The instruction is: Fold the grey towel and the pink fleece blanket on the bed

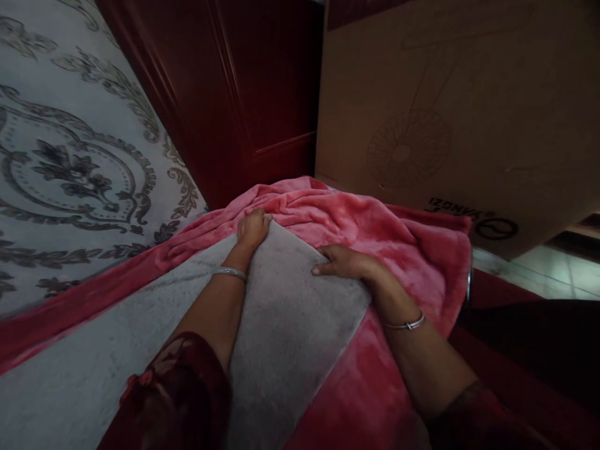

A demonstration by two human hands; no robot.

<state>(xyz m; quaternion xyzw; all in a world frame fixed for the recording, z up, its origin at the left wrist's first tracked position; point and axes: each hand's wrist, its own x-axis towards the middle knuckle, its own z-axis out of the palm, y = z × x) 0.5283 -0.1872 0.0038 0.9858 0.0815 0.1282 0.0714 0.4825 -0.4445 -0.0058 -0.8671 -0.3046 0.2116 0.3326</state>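
A grey blanket (290, 312) with a soft, plush face lies over pink and red plush bedding (356, 219), one part of it folded into a straight-edged flap. My left hand (254, 228) is closed on the flap's far left corner, its fingertips partly hidden. Over the flap's right edge sits my right hand (344, 261), thumb lying on the grey face and fingers curled at the border. The pink bedding is bunched in folds beyond both hands and shows again under the flap's lower right edge.
A patterned light wall (75, 169) rises at the left. Behind the bedding stand a dark red wooden panel (225, 94) and a large cardboard box (459, 94) with a fan drawing. Pale floor tiles (557, 269) show at the right.
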